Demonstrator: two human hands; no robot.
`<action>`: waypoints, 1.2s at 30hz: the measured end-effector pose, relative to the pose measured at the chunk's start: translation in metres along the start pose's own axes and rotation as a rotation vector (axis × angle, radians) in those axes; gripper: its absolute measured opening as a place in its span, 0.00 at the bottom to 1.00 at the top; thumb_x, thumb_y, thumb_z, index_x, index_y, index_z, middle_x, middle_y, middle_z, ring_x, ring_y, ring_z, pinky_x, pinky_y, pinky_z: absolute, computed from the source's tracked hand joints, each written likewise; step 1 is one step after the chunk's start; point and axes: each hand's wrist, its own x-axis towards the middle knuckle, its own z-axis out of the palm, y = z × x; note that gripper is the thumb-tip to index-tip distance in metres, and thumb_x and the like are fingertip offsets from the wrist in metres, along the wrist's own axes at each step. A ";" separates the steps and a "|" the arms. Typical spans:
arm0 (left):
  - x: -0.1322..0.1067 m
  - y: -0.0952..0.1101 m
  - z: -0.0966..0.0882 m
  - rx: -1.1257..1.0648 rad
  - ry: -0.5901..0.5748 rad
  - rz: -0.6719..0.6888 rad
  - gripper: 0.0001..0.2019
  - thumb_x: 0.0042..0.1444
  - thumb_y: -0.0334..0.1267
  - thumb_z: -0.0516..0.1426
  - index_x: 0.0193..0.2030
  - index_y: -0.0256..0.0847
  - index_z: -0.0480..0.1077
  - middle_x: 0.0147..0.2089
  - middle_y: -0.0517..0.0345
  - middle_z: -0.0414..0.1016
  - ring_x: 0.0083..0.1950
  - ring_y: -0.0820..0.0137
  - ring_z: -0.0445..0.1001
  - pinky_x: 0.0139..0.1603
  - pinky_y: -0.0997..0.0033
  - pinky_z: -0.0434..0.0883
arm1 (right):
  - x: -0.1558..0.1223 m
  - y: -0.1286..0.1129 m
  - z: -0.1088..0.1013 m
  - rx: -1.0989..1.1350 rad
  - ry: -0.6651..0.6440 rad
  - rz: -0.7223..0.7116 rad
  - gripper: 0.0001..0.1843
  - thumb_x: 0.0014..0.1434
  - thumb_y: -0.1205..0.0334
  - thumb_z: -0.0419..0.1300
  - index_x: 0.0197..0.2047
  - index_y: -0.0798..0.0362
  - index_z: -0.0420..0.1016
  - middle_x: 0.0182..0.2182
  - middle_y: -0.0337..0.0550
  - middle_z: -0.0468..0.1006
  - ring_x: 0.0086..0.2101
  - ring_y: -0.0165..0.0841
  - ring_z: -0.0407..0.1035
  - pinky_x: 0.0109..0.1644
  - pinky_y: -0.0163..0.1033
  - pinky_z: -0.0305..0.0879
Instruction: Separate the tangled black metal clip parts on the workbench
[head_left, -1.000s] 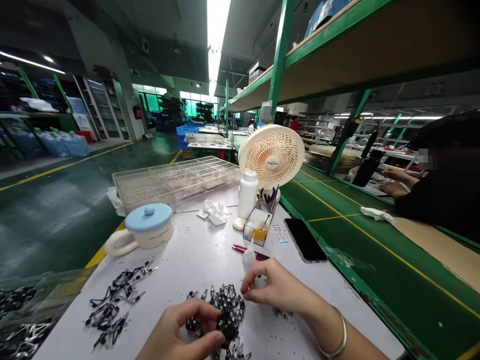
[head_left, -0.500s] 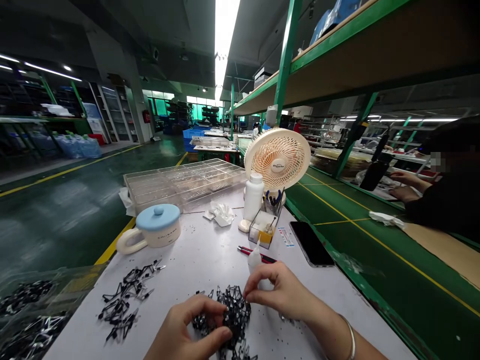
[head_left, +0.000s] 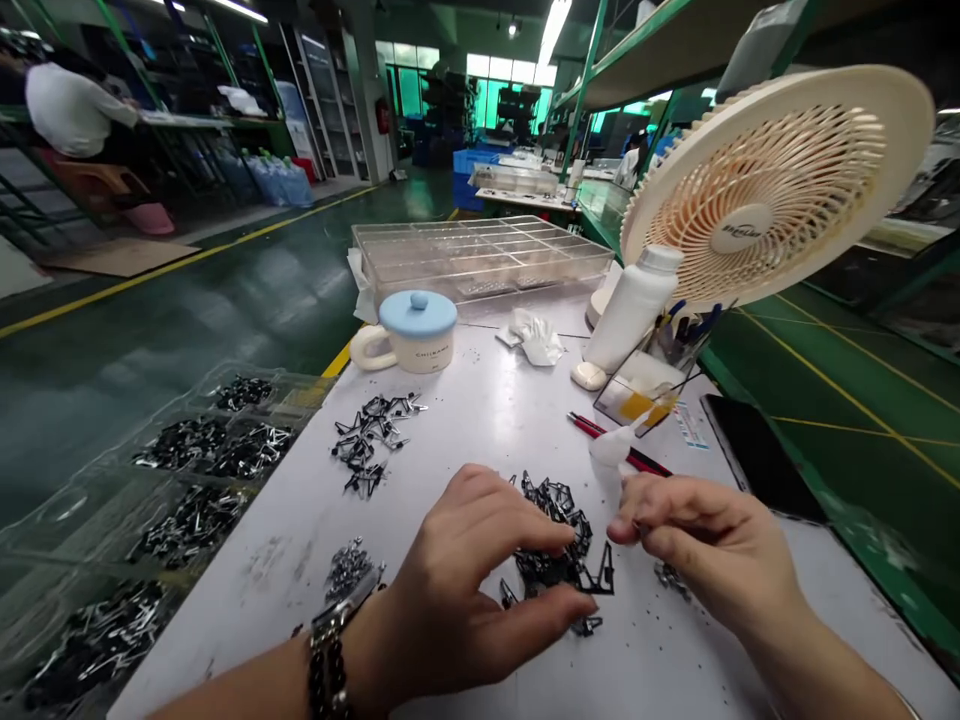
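A heap of small black clip-like parts (head_left: 559, 545) lies on the white table (head_left: 465, 420) in front of me. My left hand (head_left: 465, 590) rests over its left side, thumb and fingers pinching at the parts. My right hand (head_left: 709, 550) is just right of the heap, fingers closed around a small white squeeze bottle (head_left: 611, 450) whose tip points up and left. A second, looser pile of black parts (head_left: 371, 435) lies further left. A little cluster of silver parts (head_left: 346, 570) sits by my left wrist.
A blue-lidded mug (head_left: 412, 335), a crumpled white cloth (head_left: 536, 340), a white bottle (head_left: 634, 305), a beige fan (head_left: 780, 185), a clear holder with tools (head_left: 649, 385), red pens (head_left: 600, 435) and a black phone (head_left: 757, 455) stand behind. Clear trays (head_left: 480, 255) are at the back; trays of parts (head_left: 172, 480) are on the left.
My head has dropped and turned left, so the table looks closer. Both hands have stayed at the black heap; the left hand now covers more of it.
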 end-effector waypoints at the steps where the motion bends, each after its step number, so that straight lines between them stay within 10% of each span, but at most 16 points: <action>1: 0.000 0.000 0.000 -0.003 0.004 0.012 0.13 0.48 0.34 0.66 0.40 0.39 0.71 0.31 0.56 0.78 0.32 0.69 0.74 0.38 0.65 0.68 | 0.000 0.000 0.000 0.004 -0.003 -0.005 0.07 0.55 0.65 0.63 0.37 0.44 0.77 0.31 0.41 0.79 0.34 0.30 0.73 0.38 0.39 0.73; 25: -0.006 -0.007 0.001 0.265 -0.003 0.151 0.11 0.49 0.36 0.66 0.36 0.33 0.73 0.32 0.58 0.79 0.33 0.70 0.74 0.40 0.61 0.67 | -0.006 -0.020 0.007 -0.717 -0.092 -0.268 0.10 0.56 0.71 0.61 0.40 0.48 0.72 0.34 0.41 0.62 0.38 0.29 0.59 0.40 0.36 0.60; 36: -0.007 -0.007 0.001 0.268 -0.006 0.156 0.11 0.49 0.36 0.66 0.38 0.34 0.73 0.32 0.58 0.79 0.33 0.70 0.74 0.40 0.62 0.68 | -0.004 -0.016 0.009 -0.720 -0.117 -0.264 0.11 0.55 0.72 0.60 0.41 0.48 0.71 0.35 0.41 0.61 0.39 0.29 0.59 0.41 0.38 0.58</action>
